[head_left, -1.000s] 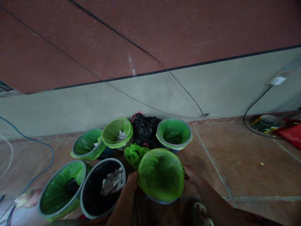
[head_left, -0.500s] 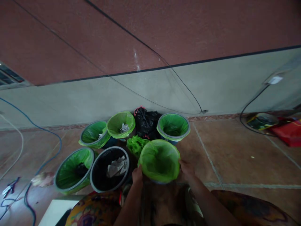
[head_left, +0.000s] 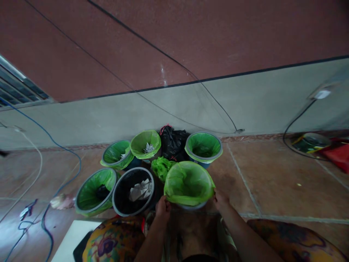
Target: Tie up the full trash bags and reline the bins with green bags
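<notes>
A bin with a lime-green bin liner (head_left: 188,182) stands in front of me, the liner's mouth spread wide over it. My left hand (head_left: 163,207) is closed on the liner's edge at the near left of the rim. On the right side, my right hand (head_left: 221,198) pinches the same edge. Below the liner's front fold a strip of the bin (head_left: 192,207) shows. Close by on the left are a crumpled bright-green plastic bag (head_left: 161,167) and a black-lined bin (head_left: 120,200) with crumpled paper inside.
More green-lined bins (head_left: 89,196) stand around, some holding scraps. A tied black garbage bag (head_left: 173,142) leans at the wall between two of them. A blue cable (head_left: 73,171) and keys (head_left: 28,210) lie left; a red object (head_left: 336,154) lies far right.
The liner's front edge is now stretched straighter and lifted between my hands, showing more of the bin beneath. Both hands keep hold. My view has shifted slightly left.
</notes>
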Motion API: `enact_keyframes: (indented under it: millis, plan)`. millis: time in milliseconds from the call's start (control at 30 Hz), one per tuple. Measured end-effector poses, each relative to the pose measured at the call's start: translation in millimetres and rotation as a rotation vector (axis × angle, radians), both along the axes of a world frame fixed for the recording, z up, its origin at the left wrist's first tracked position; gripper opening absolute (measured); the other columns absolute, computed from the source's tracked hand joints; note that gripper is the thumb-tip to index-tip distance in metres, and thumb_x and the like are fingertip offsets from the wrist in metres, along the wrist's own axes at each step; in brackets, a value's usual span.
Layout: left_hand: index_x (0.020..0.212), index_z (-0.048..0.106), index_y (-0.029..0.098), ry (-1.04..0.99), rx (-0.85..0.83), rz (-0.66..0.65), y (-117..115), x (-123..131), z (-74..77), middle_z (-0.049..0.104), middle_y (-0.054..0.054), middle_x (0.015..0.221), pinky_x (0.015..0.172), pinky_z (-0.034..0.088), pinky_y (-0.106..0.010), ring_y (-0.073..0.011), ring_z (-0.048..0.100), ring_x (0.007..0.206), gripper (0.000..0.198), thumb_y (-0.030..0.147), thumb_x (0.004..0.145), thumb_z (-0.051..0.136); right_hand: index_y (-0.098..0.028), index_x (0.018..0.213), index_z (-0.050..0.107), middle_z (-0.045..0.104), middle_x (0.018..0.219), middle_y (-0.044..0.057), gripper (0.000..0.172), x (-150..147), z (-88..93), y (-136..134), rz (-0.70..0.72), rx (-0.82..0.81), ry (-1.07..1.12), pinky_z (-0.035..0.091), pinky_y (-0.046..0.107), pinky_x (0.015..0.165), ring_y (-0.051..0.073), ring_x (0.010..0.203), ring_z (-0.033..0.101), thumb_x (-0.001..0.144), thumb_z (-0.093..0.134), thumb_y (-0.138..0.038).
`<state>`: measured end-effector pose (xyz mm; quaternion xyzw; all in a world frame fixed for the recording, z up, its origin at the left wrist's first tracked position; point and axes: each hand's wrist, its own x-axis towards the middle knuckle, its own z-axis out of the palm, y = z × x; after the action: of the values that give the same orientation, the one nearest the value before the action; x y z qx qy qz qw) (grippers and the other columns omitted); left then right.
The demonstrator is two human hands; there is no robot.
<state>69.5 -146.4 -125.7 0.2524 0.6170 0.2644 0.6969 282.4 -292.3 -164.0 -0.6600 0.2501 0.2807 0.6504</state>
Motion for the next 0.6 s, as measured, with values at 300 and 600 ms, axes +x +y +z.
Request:
enact_keyframes:
  millis: [300,600]
  plan:
    - [0.076,0.059,0.014,-0.2,-0.1,-0.074,-27.3,0.0,16.6,0.047,0.008,0.052,0.039,0.025,-0.013,-0.0016,0.041,0.041,0.017,0.008,0.062,0.067,-0.022,0.064,0.046,0.041,0.037,-0.01,0.014,-27.6,16.9,-2.6,-0.047,-0.067,0.125,0.03,0.019,0.035,0.007,0.032,0.038,0.071,0.054,-0.013]
    - [0.071,0.059,0.015,-0.045,-0.037,-0.222,-60.8,-0.7,-1.9,0.053,0.006,0.048,0.043,0.03,-0.017,-0.0057,0.046,0.043,0.025,0.021,0.056,0.08,-0.017,0.058,0.056,0.056,0.042,-0.003,0.012,-85.0,26.5,-14.4,0.176,-0.03,0.199,0.036,0.018,0.037,0.009,0.039,0.05,0.065,0.057,-0.008]
